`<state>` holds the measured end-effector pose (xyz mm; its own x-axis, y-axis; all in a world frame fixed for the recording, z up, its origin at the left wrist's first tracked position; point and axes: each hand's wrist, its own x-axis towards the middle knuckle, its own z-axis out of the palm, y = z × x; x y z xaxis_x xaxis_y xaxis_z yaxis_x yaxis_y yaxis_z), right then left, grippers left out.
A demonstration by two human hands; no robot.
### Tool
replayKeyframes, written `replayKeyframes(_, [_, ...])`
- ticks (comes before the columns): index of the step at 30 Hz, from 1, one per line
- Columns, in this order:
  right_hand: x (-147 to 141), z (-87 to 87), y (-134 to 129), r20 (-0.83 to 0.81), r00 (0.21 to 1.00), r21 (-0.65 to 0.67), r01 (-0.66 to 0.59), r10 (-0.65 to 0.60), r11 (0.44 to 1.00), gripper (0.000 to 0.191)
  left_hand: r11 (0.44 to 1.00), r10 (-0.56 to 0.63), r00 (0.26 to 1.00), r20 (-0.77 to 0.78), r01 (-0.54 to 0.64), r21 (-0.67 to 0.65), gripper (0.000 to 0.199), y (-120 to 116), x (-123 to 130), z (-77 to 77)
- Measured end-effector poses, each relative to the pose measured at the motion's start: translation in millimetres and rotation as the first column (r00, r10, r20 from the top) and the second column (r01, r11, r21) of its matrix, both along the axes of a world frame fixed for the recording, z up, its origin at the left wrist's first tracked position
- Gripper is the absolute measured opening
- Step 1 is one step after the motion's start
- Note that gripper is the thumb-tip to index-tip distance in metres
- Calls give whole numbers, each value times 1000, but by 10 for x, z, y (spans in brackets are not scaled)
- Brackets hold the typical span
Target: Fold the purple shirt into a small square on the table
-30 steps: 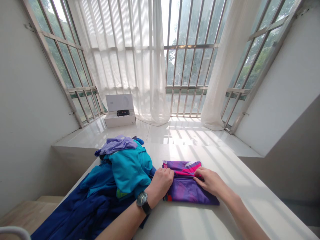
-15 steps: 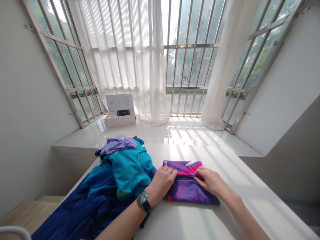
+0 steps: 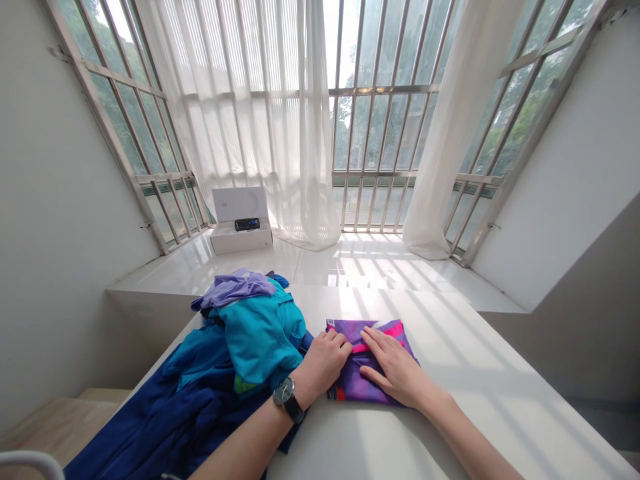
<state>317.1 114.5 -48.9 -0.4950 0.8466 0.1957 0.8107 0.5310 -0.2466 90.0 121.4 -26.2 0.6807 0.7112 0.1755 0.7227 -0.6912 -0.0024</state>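
Note:
A purple and pink patterned garment, folded into a flat rectangle, lies on the white table. My left hand, a black-strapped watch at its wrist, has its fingers curled over the garment's left edge, gripping the cloth there; the fingertips are partly hidden. Palm down, my right hand rests flat on the garment's right half with fingers stretched and thumb apart. Just left of my left hand is a heap of loose clothes, with a teal garment over dark blue cloth and a lavender piece on top.
The white table meets a glossy window ledge. An open white box with a black device stands on the ledge. Sheer curtains hang before barred windows. A curved white rail shows at lower left.
My right hand has moved left from the garment's right side and flattened onto it, and the right part of the cloth now folds inward. My left hand stays at the left edge.

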Motion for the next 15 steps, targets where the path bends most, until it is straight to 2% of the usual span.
replayKeyframes(4, [57,-79,6,30,1000,-29,10,-9,1000,66,999,-6,998,63,4,31,21,-16,-9,-13])
replayKeyframes(9, [48,-140,24,34,999,99,9,-13,995,52,1000,6,985,173,-11,25,30,-56,14,-20])
replayKeyframes(12, [-11,-141,-21,53,998,174,11,-20,985,41,999,-43,973,227,40,18,37,-60,12,-49])
replayKeyframes(15, [-61,-95,-118,78,997,195,11,-27,981,37,995,-100,969,227,101,8,47,-45,-2,-108])
